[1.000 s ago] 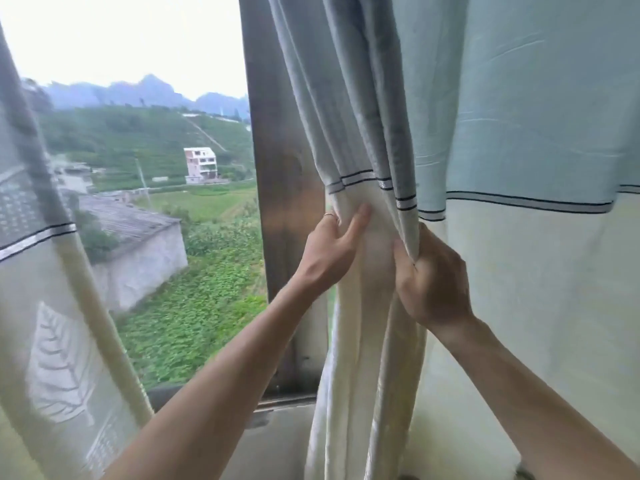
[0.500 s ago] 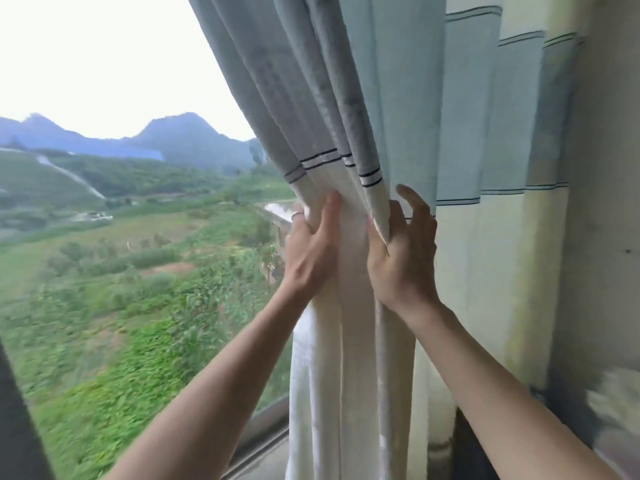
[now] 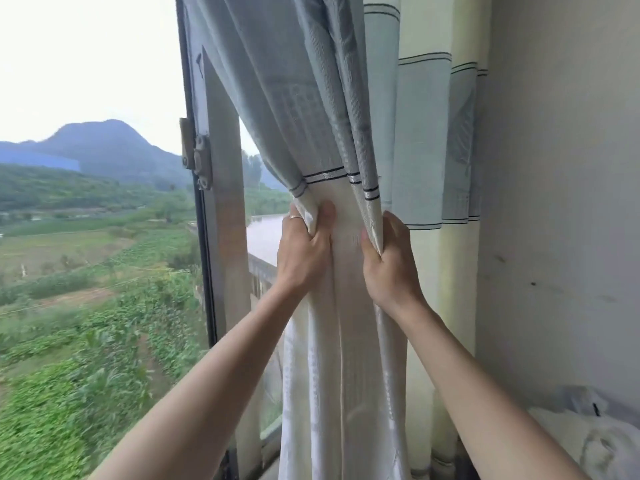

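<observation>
A curtain (image 3: 346, 306), pale blue above and cream below with dark stripes between, hangs gathered in folds at the right of a window. My left hand (image 3: 304, 251), with a ring on one finger, grips a fold at the curtain's left edge, thumb pressed on the cloth. My right hand (image 3: 391, 265) grips another fold just to the right. Both hands sit just below the striped band.
A metal window frame (image 3: 221, 237) with a latch (image 3: 199, 161) stands left of the curtain, with fields and hills outside. A plain wall (image 3: 561, 202) closes the right side. White bedding (image 3: 595, 441) lies at the lower right.
The curtain has been drawn further right, bunched near the wall, and the window frame is in view again. Both hands have closed tighter on the folds.
</observation>
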{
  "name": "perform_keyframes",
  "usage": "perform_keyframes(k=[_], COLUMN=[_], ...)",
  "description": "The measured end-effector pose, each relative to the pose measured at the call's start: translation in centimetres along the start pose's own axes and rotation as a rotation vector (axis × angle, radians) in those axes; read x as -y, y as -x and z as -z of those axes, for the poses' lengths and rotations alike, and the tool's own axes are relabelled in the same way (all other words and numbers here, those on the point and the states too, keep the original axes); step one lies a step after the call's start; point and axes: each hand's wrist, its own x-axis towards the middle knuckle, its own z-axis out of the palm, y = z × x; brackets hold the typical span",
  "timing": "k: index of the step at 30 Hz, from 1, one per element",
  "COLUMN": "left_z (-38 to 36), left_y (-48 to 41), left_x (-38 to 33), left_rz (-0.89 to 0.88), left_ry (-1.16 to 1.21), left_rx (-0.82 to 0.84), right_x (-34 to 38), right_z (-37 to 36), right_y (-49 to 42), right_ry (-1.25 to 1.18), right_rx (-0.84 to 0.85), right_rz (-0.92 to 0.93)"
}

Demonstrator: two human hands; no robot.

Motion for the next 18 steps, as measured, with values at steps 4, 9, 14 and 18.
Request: perform_keyframes(k=[4,9,14,18], left_z=[-6.2,-14.2,-22.3,-29.1], left_y=[-3.8,-9.8,-14.5,-17.0], left_x=[2.1,4.8,6.5,7.3], left_rz=[0.042,0.048,0.011,-0.048], left_ry=[0.044,0.173,0.236,0.244], left_rx=[0.000,0.103,0.252,0.342], right_x=[-5.4,-12.4,-19.9,-25.7], right_z=[-0.4,-0.9,0.1,1.8], right_y=[-3.5,-8.6,-12.6,-15.1], right_ry=[0.011,0.097,0.193,0.344], right_rx=[-0.022,-0.115,-0.220,-0.313], right_rz=[-0.046,0.011,-0.080,-0.151])
